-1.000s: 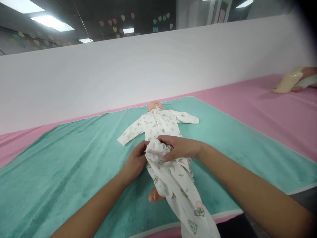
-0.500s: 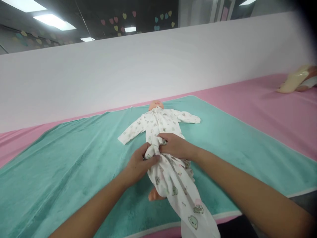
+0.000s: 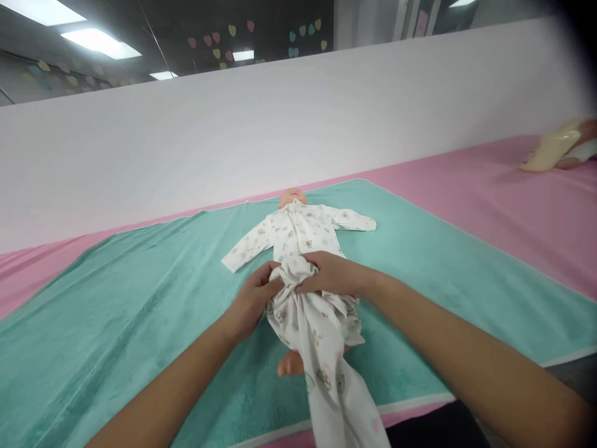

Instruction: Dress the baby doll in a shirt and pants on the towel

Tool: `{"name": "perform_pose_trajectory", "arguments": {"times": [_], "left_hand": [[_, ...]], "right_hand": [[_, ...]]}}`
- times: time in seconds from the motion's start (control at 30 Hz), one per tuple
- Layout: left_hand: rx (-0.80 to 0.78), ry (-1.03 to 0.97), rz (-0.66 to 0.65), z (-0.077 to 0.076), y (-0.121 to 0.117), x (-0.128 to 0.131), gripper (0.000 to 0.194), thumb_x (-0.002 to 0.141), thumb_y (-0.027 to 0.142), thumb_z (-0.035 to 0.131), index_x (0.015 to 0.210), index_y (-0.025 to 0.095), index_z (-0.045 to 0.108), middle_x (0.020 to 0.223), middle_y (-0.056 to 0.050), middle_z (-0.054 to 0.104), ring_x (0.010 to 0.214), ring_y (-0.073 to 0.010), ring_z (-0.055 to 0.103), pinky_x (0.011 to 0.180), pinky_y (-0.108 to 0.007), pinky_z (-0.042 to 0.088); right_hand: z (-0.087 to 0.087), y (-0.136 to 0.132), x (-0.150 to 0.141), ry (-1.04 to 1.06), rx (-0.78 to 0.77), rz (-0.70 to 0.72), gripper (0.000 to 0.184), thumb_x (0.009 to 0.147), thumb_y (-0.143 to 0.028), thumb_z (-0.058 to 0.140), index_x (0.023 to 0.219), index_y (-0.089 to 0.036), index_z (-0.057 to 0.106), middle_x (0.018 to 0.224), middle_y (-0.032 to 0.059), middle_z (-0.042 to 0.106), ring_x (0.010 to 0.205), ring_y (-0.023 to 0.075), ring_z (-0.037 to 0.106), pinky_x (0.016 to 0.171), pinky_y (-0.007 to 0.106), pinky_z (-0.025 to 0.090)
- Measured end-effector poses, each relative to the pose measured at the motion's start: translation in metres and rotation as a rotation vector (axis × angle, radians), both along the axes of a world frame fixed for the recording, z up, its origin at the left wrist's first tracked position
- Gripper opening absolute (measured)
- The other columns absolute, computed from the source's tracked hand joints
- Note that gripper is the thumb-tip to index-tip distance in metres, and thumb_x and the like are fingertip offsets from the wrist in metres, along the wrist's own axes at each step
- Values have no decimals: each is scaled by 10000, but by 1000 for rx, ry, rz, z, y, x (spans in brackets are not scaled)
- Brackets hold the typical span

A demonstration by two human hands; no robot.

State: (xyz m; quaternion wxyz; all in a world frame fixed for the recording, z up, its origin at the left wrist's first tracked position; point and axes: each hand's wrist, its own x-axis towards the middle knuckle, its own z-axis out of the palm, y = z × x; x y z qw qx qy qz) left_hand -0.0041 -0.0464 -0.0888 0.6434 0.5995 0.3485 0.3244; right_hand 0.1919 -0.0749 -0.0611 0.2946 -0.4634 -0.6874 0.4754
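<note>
Left grip (image 3: 250, 303) curled around gathered cloth of a printed white sleepsuit (image 3: 298, 233), right grip (image 3: 333, 275) closed over the same bunch from 3 o'clock. Loose suit leg trailing toward 6 o'clock. Sleepsuit on a baby doll (image 3: 293, 198), head toward 12 o'clock, bare foot (image 3: 290, 364) showing below the bunch, on a teal towel (image 3: 140, 323) over a pink mat (image 3: 513, 205).

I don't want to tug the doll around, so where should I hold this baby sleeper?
Take the bunched fabric of the sleeper from above on both sides, where your left hand and right hand are now. Those gathered folds look easiest to grip, while the long loose end trails past the doll's bare foot.
</note>
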Motion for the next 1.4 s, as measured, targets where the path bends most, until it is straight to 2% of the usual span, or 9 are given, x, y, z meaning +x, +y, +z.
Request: {"name": "perform_pose_trajectory", "arguments": {"times": [0.1, 0.27, 0.5, 0.67, 0.87, 1.03, 1.17, 1.3, 1.4], "left_hand": [[53, 36, -127, 5, 2, -3, 308, 754, 352, 661, 1004, 197, 571, 882, -20, 616, 776, -176, 574, 662, -260, 434], [41, 62, -241, 12, -2, -4, 354, 713, 296, 712, 1024, 170, 598, 972, -67, 650, 862, -238, 599, 730, -319, 459], [-242, -200, -100, 4, -7, -2, 328, 786, 256, 613, 1095, 148, 613, 1041, -123, 663, 930, -287, 621, 792, -371, 472], [-301, -253, -62, -3, -1, -6, 347, 774, 219, 620, 1114, 152, 609, 1067, -121, 655, 941, -275, 619, 764, -334, 474], [-173, -154, -153, 3, 2, -2, 406, 812, 336, 608, 1166, 138, 593, 1033, -129, 662, 886, -264, 627, 747, -341, 468], [-54, 41, -183, 9, 6, -1, 479, 703, 316, 729, 1136, 151, 607, 985, -96, 679, 873, -265, 624, 750, -347, 465], [-135, 13, -196, 8, 3, -4, 443, 729, 341, 705, 1108, 127, 625, 977, -116, 681, 863, -264, 631, 763, -358, 470], [-265, -211, -105, 2, -2, -4, 450, 815, 399, 597, 1176, 130, 585, 1024, -137, 672, 907, -267, 634, 794, -358, 477], [-287, -266, -111, 0, -4, -2, 445, 823, 388, 588, 1183, 126, 578, 1014, -142, 676, 905, -270, 640, 802, -359, 479]], "right_hand": [[-7, 1, -5, 148, -41, -147, 142, 703, -261, 594, 834, -207, 605, 795, -3, 640, 723, 183, 604, 566, 263, 464], [-7, 0, -11, 235, -100, -187, 171, 695, -298, 637, 843, -215, 611, 842, 11, 655, 762, 205, 620, 587, 280, 500], [1, -1, -2, 165, -131, -91, 411, 604, -349, 761, 972, -234, 617, 960, 27, 658, 892, 241, 612, 691, 310, 501], [3, -2, 3, 43, -85, 34, 532, 584, -329, 774, 1072, -241, 580, 1008, 31, 644, 880, 234, 609, 693, 314, 493], [-12, 2, -7, 191, 10, -225, 294, 692, -213, 600, 985, -241, 594, 851, -4, 630, 773, 197, 611, 599, 274, 483], [-20, 3, -13, 414, -17, -329, 264, 683, -221, 598, 947, -228, 597, 795, -4, 626, 723, 187, 605, 578, 274, 488], [-15, 3, -9, 437, -100, -232, 294, 661, -272, 673, 937, -226, 583, 801, -6, 634, 722, 182, 604, 604, 285, 493], [-1, 0, -3, 191, -56, -86, 437, 604, -308, 757, 1002, -229, 593, 950, 17, 653, 863, 217, 608, 695, 299, 485], [7, -2, -2, 44, -37, 55, 481, 581, -348, 779, 1008, -220, 601, 988, 15, 658, 894, 228, 607, 734, 308, 474]]}}
